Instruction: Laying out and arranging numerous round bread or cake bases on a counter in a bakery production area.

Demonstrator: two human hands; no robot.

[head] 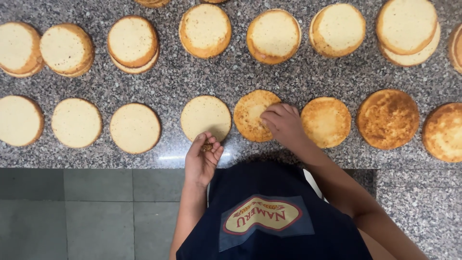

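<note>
Head view: right hand (285,123) flat on browned disc (253,115), fingertips pressing its right part, not closed around it. Disc lies on granite counter (298,79), front row, between pale disc (206,117) on its left and toasted disc (326,121) on its right. Left hand (203,156) at counter's front edge, just below pale disc, fingers pinched on a small brown crumb lump (207,146). Back row: more round cake discs (273,36), some stacked in twos. Dark apron (269,226) low in frame, grey floor tiles (72,212) to the left.
</note>
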